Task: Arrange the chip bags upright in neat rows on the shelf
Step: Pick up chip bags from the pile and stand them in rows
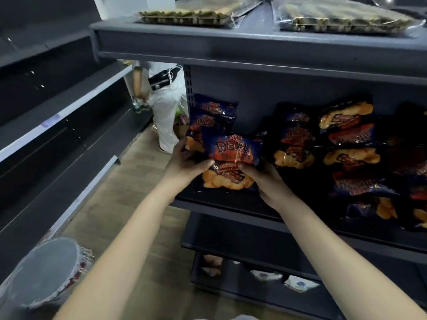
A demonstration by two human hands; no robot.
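Standing at the left end of the shelf (300, 228), beside jumbled bags (351, 144) and before the row (215, 112), the front bag (233, 155) is gripped low by the left hand (187, 160) and right hand (268, 181), which should probably seat its base flat and square.

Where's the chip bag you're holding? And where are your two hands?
held chip bag (234, 153): head view, blue front at the big lettering.
left hand (186, 162): head view, back of the hand.
right hand (265, 181): head view, back of the hand.
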